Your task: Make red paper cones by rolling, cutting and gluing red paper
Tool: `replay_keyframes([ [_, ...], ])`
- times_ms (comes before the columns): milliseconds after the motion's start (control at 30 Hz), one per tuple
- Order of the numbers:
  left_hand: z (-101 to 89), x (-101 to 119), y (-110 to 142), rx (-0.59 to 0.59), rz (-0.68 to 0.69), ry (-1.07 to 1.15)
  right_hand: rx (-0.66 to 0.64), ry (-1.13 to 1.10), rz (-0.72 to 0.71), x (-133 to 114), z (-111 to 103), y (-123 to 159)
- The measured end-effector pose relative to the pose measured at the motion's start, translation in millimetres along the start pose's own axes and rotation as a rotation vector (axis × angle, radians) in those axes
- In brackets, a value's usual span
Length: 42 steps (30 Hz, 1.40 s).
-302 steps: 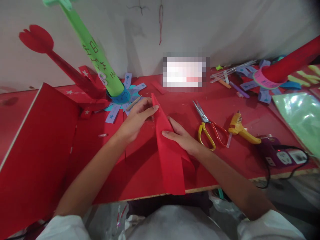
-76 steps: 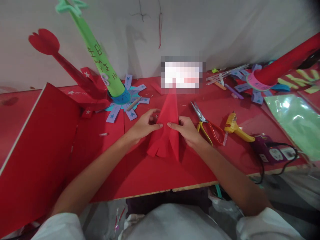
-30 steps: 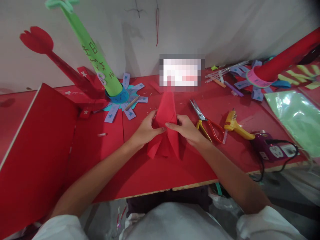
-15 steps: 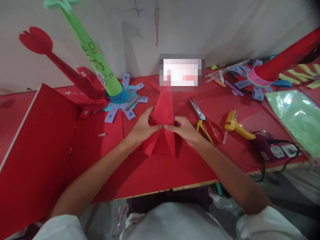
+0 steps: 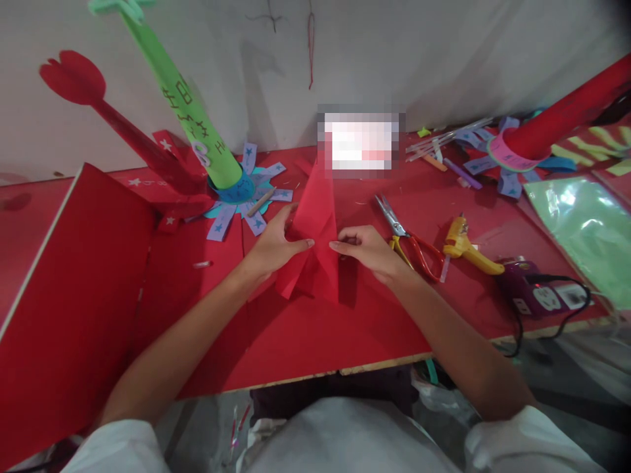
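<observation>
My left hand (image 5: 279,243) is half closed round the left side of a folded piece of red paper (image 5: 315,210), thumb on its front and fingers mostly hidden behind. My right hand (image 5: 367,248) is curled in, thumb and forefinger pinching the paper's right edge. The paper stands between my hands, straight in front of me, narrow at the top and spreading into flaps below; I can't tell whether its lower edge touches the red table (image 5: 315,338).

Just beyond my right hand lie scissors (image 5: 394,220) with one red and one yellow handle, then a yellow glue gun (image 5: 461,243) and, near it, a purple socket box (image 5: 535,292). Past my left hand, a pencil (image 5: 261,202) lies by the foot of a tall green tube (image 5: 197,131). Farther left, a red board (image 5: 83,276) stands tilted. At far right, a red tube (image 5: 572,112) leans.
</observation>
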<state>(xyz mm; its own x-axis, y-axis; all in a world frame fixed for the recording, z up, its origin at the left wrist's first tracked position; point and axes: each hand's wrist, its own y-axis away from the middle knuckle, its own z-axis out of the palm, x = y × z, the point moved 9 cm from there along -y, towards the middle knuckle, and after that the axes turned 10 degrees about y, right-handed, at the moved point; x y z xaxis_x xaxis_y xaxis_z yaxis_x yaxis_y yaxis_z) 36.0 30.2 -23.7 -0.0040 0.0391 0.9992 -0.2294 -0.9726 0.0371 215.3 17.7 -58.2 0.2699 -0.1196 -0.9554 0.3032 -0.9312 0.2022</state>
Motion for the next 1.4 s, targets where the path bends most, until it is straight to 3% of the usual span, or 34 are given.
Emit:
replay_keyframes([
  [233,0.7,-0.8,0.4,-0.023,-0.009,-0.042,0.006,0.102,-0.047,-0.5,-1.6,-1.1],
  [433,-12.4,-2.8,-11.0,-0.210,0.008,-0.322,-0.088,0.264,-0.108,-18.4,9.6,15.1],
  [533,-14.9,-16.8,-16.3,-0.360,-0.025,-0.426,0.055,0.405,-0.305,-42.6,6.6,28.5],
  [633,-12.7,-24.4,-18.0,-0.410,-0.019,-0.504,0.195,0.645,-0.570,-63.9,16.5,43.8],
  [733,-5.7,-24.8,-16.5,-0.415,-0.002,-0.623,0.147,0.915,-0.693,-60.6,45.6,46.8],
  [867,2.1,-18.7,-12.6,-0.428,0.020,-0.744,0.062,1.120,-0.696,-41.6,71.3,40.8],
  [1000,-5.1,-10.5,-8.9,-0.370,-0.013,-0.907,0.031,1.174,-0.676,-30.4,75.9,37.7],
  [1133,-5.0,19.7,5.0,-0.238,0.133,-1.109,0.007,1.210,-0.652,-26.3,76.4,37.5],
  [1267,17.4,35.2,36.9,-0.172,0.232,-1.265,-0.006,1.255,-0.647,-24.3,81.9,39.6],
  [1400,40.9,21.7,71.0,-0.173,0.321,-1.384,-0.003,1.293,-0.622,-22.5,85.8,41.0],
])
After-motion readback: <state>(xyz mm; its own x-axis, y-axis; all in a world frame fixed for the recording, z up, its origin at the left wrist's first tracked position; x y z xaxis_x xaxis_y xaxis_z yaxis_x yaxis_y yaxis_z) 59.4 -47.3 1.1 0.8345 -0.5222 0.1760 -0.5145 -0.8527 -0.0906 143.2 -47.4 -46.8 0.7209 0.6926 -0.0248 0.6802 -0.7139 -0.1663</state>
